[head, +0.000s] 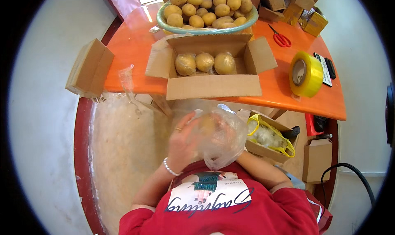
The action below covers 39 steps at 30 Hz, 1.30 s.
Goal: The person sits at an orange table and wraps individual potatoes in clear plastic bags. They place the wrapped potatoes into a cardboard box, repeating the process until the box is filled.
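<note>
Above my lap, a potato (207, 125) sits in a clear plastic bag (226, 145), both blurred. My left hand (183, 139), with a beaded bracelet at its wrist, holds the potato from the left through the film. Behind the cloudy plastic on the other side, my right hand (226, 128) shows only faintly and grips the bag. Just beyond my hands, an open cardboard box (213, 87) stands on the orange table (148, 25). Three film-wrapped potatoes (205, 63) lie in a row inside it, towards the left.
A pale green basin (206, 32) heaped with potatoes stands at the back. Red-handled scissors (281, 39) and a yellow tape roll (310, 76) lie right. Another carton (89, 66) stands at the left edge. Below the table, a box (268, 151) holds a yellow-edged bag of plastic.
</note>
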### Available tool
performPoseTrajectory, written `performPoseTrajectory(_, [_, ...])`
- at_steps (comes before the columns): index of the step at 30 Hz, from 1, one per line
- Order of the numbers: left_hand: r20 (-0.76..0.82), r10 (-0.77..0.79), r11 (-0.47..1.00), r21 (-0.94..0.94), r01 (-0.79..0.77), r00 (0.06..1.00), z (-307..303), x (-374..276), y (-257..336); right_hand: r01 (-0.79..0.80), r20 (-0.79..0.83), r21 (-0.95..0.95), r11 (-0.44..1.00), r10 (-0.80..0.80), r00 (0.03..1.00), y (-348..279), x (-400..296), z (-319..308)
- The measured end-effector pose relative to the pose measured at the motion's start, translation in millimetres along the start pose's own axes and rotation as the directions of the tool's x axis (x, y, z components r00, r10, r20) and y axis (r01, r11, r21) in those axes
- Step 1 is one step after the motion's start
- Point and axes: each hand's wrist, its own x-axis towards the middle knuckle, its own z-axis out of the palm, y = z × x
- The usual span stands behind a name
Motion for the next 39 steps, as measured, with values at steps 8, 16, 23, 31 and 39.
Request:
performPoseTrajectory(8, [0.227,-0.285,0.649,-0.67,0.362,0.931,51.8,-16.7,-38.0,0.155,-0.029,-0.025,0.988,-0.156,0.987,-13.8,-3.1,-0.3])
performPoseTrajectory(16, [0.357,-0.532,0.06,-0.888,0.455,0.768,57.5,-22.8,-25.0,0.279,0.063,-0.33,0.902,-0.274,0.96,-11.5,-0.5,1.3])
performPoseTrajectory(23, [0.25,-0.368,0.419,-0.815,0.399,0.896,44.3,-32.0,-53.0,0.352,0.177,-0.385,0.853,-0.306,0.935,23.2,-27.8,-27.4])
performPoseTrajectory(31, [0.427,-0.378,0.003,-0.887,0.462,0.822,34.4,-33.5,-59.8,0.492,0.014,-0.234,0.838,-0.504,0.864,-74.8,-23.7,-81.6])
performPoseTrajectory(39, [0.499,-0.227,0.12,-0.838,0.533,0.836,35.0,-25.3,-38.6,-0.081,0.256,0.061,0.995,0.063,0.965,-58.6,12.0,-36.0])
